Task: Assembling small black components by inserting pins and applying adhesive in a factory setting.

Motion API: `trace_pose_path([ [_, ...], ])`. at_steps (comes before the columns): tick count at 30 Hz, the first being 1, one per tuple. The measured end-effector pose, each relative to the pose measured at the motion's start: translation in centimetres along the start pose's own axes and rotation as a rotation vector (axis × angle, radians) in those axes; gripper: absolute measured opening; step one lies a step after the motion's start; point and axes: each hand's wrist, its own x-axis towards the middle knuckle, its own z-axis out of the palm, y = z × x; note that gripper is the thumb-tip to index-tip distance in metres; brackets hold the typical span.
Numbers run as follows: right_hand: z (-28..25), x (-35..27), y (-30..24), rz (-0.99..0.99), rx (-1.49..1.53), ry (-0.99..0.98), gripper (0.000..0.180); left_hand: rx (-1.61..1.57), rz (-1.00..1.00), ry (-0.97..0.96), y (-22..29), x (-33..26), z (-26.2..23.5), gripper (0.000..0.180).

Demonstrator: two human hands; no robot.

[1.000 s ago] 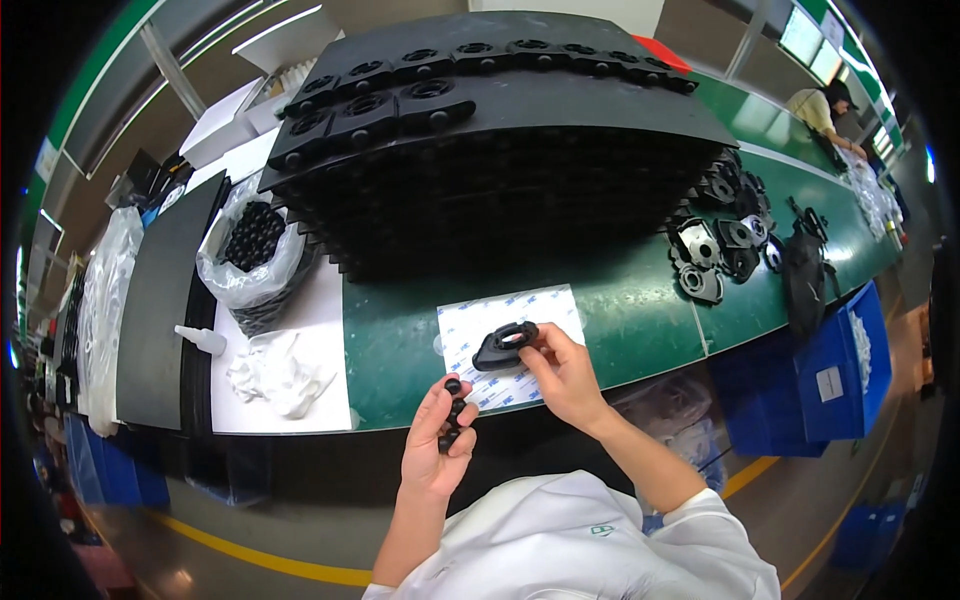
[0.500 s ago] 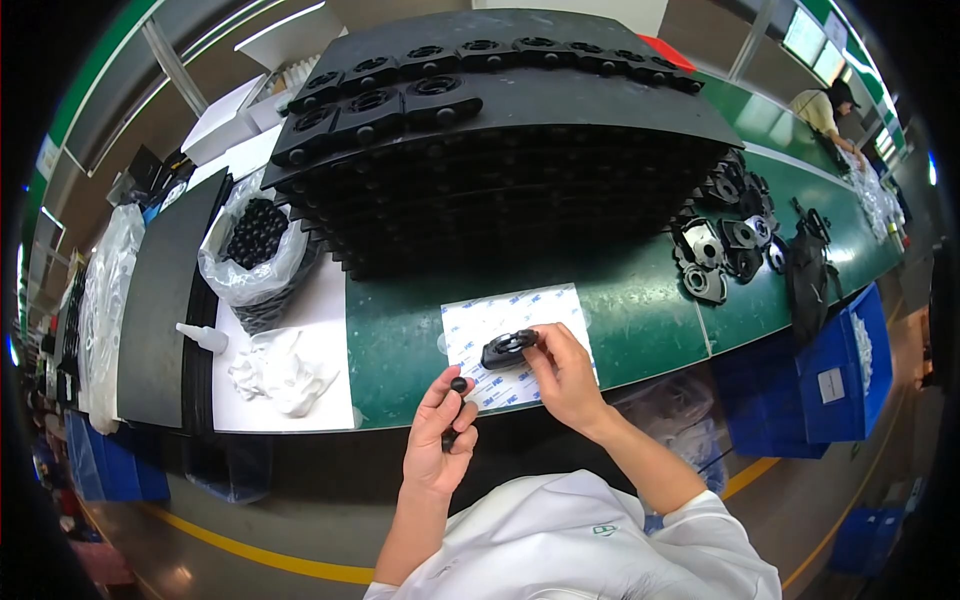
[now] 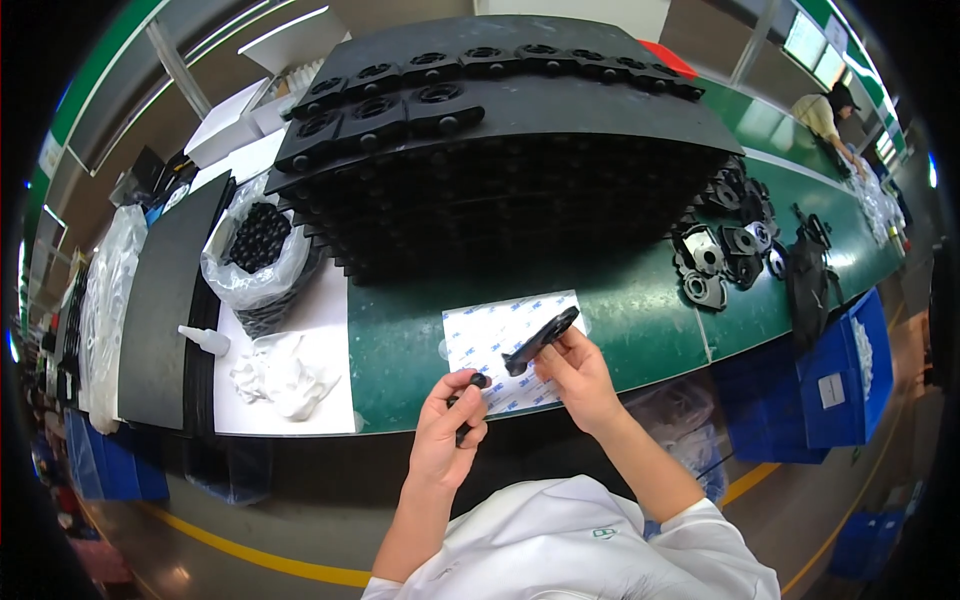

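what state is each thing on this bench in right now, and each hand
left hand: closed on small black parts
right hand: gripping a flat black part, tilted
white sheet: flat on the green bench
plastic bag: open, holding black rings
white squeeze bottle: lying on its side
black trays: stacked

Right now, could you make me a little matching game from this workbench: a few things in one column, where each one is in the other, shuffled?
Things:
1. flat black part
2. small black ring
3. white squeeze bottle
4. clear bag of black rings

Places:
A. lying on the white sheet at the left
B. at the left hand's fingertips
C. pinched in the right hand over the white backing sheet
D. beside the tall stack of black trays

Pairs: 1-C, 2-B, 3-A, 4-D
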Motion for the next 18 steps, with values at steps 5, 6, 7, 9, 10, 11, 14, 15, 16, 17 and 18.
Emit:
trace_pose_path([
  [5,0.5,-0.6,-0.7,0.117,0.203,0.017,0.013,0.064,-0.107,-0.032,0.4,0.7,1.7,0.011],
  [6,0.3,-0.6,-0.7,0.112,0.197,0.010,0.012,0.070,-0.131,-0.060,0.4,0.8,1.8,0.011],
  [7,0.2,-0.6,-0.7,0.108,0.192,0.002,0.012,0.070,-0.131,-0.060,0.3,0.9,2.0,0.011],
  [9,0.2,-0.7,-0.8,0.099,0.187,0.001,0.012,0.083,-0.161,-0.078,0.1,1.0,2.2,0.010],
  [10,0.2,-0.7,-0.8,0.092,0.182,-0.003,0.011,0.084,-0.160,-0.077,0.1,1.0,2.2,0.010],
  [11,0.2,-0.7,-0.8,0.092,0.183,-0.004,0.011,0.089,-0.162,-0.077,0.0,1.1,2.2,0.010],
  [14,0.2,-0.7,-0.9,0.090,0.164,-0.002,0.012,0.092,-0.166,-0.079,-0.2,1.2,2.1,0.011],
  [15,0.2,-0.7,-0.9,0.093,0.154,0.008,0.011,0.090,-0.167,-0.080,-0.2,1.2,2.1,0.011],
  [16,0.2,-0.8,-1.0,0.097,0.144,0.019,0.011,0.091,-0.168,-0.082,-0.3,1.2,2.1,0.011],
  [17,0.3,-0.8,-1.1,0.096,0.145,0.017,0.011,0.087,-0.169,-0.076,-0.2,1.2,2.2,0.012],
  [18,0.4,-0.8,-1.2,0.088,0.140,0.008,0.010,0.084,-0.169,-0.071,-0.2,1.1,2.2,0.013],
])
